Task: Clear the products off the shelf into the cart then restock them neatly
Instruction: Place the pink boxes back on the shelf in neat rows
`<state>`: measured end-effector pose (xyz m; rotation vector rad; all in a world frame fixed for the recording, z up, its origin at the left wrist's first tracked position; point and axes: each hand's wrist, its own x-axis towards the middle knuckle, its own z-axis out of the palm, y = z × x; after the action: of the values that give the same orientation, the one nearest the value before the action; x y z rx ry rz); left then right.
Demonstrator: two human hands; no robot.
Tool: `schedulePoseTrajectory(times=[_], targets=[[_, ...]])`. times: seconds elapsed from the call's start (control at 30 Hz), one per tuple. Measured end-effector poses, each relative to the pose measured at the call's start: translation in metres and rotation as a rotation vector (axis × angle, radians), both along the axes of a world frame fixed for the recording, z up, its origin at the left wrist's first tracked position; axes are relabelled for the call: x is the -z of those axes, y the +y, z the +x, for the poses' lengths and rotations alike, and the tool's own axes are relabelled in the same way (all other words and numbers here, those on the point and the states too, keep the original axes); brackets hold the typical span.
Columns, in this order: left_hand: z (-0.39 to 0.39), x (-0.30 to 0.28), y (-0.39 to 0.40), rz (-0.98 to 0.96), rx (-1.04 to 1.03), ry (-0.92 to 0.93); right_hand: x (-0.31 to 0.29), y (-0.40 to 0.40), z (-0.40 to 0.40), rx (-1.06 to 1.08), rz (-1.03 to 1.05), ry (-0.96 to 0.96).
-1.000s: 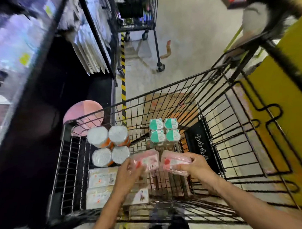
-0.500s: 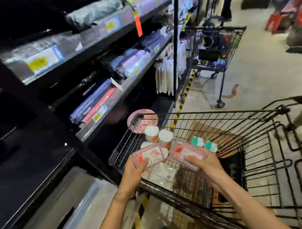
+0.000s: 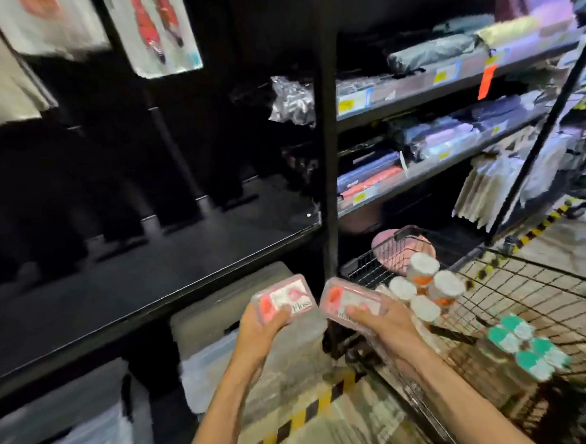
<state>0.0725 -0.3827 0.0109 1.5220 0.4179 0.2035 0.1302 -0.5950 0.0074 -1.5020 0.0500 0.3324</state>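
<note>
A wide, bare black shelf (image 3: 147, 276) fills the left, its front edge just above the hands; the wire cart (image 3: 507, 300) stands right, holding other products. This looks like restocking. The left hand (image 3: 260, 327) grips one pink floss box (image 3: 282, 298), the right hand (image 3: 385, 321) grips another (image 3: 349, 299), fingers wrapped closed. Next, both boxes likely lift over the edge onto open shelf.

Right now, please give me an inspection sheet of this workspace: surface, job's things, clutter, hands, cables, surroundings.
Surface: black shelf bare.
Job's things: two pink floss boxes, left box, right box; white-capped tubs and green-capped bottles in cart.
Clutter: storage bins under the shelf.
Hands: left hand and right hand each hold one box.
Cables: nothing seen.
Surroundings: stocked shelves at right; striped floor tape.
</note>
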Motion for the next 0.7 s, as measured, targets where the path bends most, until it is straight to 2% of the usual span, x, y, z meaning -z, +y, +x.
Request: schedulePoseTrajectory(times=[0.2,0.4,0.7], targets=[[-0.111,-0.014,0.106,0.011,-0.239,-0.053,-0.005,0.128,-0.059,-0.263,0.089,0.006],[-0.240,-0.015,0.231,0.015,-0.456,-0.043,-0.004,0.271,-0.162,-0.547,0.235,0.127],[-0.408,-0.019,0.357,0.141,-0.638,-0.029,-0.010,0.439,-0.306,-0.827,0.240,0.175]])
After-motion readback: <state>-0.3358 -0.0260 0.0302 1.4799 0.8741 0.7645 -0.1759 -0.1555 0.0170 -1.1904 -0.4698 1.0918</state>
